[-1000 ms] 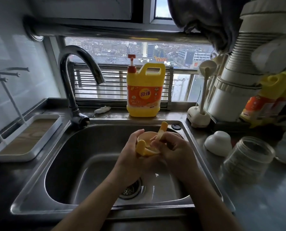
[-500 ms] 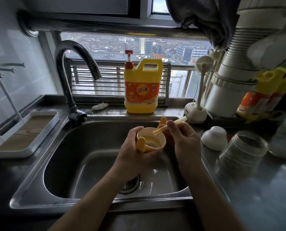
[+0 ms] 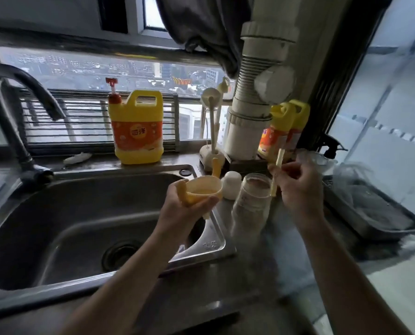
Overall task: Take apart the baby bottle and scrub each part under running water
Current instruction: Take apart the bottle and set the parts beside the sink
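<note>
My left hand [image 3: 182, 210] grips the yellow handled collar [image 3: 202, 189] of the baby bottle, held upside down over the sink's right edge. My right hand [image 3: 298, 184] pinches a pale yellow straw [image 3: 276, 175], held upright above the counter to the right of the sink. The clear bottle body [image 3: 251, 201] stands on the counter between my hands. A white cap [image 3: 231, 187] sits just behind it.
The steel sink [image 3: 56, 213] has a dark curved faucet [image 3: 13, 112] at the left, with no water running. A yellow detergent jug [image 3: 137, 131] stands on the sill. A brush stand [image 3: 211, 151], white pipe [image 3: 252, 105], more yellow bottles [image 3: 283, 129] and a dark tray [image 3: 380, 213] crowd the right.
My right hand has pulled the straw out of the collar and carried it right, over the counter. The view has swung right; my left hand with the collar moved to the sink's right edge.
</note>
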